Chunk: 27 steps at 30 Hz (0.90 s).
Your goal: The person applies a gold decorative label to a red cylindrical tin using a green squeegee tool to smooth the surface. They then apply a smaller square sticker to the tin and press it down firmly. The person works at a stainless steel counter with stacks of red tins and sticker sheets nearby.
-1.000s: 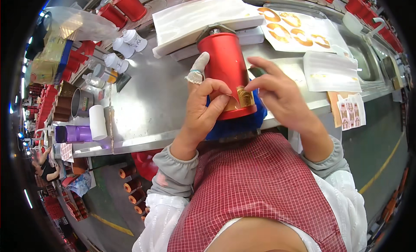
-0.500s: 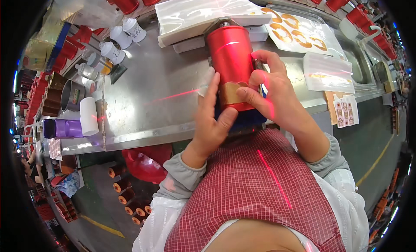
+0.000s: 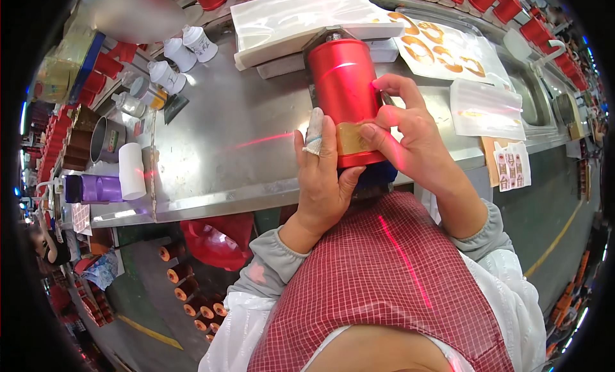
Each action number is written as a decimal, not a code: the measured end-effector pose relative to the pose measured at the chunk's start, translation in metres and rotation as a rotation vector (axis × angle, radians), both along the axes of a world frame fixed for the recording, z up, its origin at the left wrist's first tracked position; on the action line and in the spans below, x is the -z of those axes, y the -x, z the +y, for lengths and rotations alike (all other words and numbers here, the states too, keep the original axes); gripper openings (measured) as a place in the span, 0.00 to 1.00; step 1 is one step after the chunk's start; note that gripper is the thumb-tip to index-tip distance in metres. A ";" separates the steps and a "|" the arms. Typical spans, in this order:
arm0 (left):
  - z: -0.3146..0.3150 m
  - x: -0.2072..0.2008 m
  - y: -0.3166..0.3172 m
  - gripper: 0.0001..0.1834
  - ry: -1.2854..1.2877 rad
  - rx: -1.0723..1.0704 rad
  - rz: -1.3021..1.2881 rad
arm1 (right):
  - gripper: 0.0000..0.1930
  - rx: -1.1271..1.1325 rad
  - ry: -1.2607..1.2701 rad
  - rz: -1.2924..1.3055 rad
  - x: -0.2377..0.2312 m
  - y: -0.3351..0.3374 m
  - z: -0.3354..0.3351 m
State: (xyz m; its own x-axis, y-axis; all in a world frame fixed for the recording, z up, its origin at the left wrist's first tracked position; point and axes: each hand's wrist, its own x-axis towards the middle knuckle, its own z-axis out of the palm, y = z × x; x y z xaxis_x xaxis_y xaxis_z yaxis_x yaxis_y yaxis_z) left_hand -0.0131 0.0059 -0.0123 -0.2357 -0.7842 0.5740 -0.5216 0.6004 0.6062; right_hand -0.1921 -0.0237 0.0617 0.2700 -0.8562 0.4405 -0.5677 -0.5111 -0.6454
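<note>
A shiny red metal cylinder (image 3: 344,77) lies on a holder over the bench edge, its near end toward me. A gold band (image 3: 352,138) wraps its near part. My left hand (image 3: 323,173) rests along the cylinder's left side, fingers stretched out and open; a whitish wrap with a blue line covers one finger. My right hand (image 3: 410,129) is at the cylinder's right side, fingers bent. Its thumb presses the right part of the gold band, and a small dark thing shows between the curled fingers, too hidden to name.
Gold ring-shaped decals on a white sheet (image 3: 410,63) lie at the far right, beside clear plastic-covered sheets (image 3: 485,106). White bottles (image 3: 198,44), a white roll (image 3: 131,171) and a purple object (image 3: 101,188) stand left. A red plastic basin (image 3: 218,241) sits below the bench.
My left hand has shifted slightly right and its fingers now lie closer along the cylinder. The gold band appears turned a little to the right; my right hand has hardly moved.
</note>
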 end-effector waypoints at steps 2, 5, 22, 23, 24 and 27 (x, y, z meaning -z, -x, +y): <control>0.001 -0.001 0.000 0.42 -0.014 0.008 0.037 | 0.07 -0.011 -0.069 -0.017 0.000 0.011 0.001; 0.002 0.001 0.000 0.41 -0.116 0.071 0.212 | 0.06 0.050 -0.183 -0.216 0.010 0.027 0.006; 0.010 -0.034 0.013 0.38 0.063 -0.097 -0.400 | 0.32 -0.061 0.098 -0.002 0.051 0.031 0.028; 0.011 -0.035 0.015 0.37 0.065 -0.117 -0.431 | 0.32 -0.061 0.099 0.000 0.051 0.031 0.028; 0.012 -0.036 0.017 0.36 0.067 -0.138 -0.443 | 0.32 -0.053 0.097 0.000 0.051 0.031 0.028; 0.013 -0.041 0.019 0.33 0.069 -0.151 -0.454 | 0.32 -0.039 0.091 -0.001 0.051 0.030 0.029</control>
State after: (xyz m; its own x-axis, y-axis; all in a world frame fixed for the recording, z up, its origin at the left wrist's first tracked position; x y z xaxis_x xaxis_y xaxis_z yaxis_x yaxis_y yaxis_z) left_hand -0.0322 0.0193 0.0290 -0.3612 -0.7924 0.4915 -0.8084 0.5288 0.2585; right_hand -0.2223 0.0052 0.0106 0.3018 -0.8016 0.5162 -0.5453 -0.5892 -0.5962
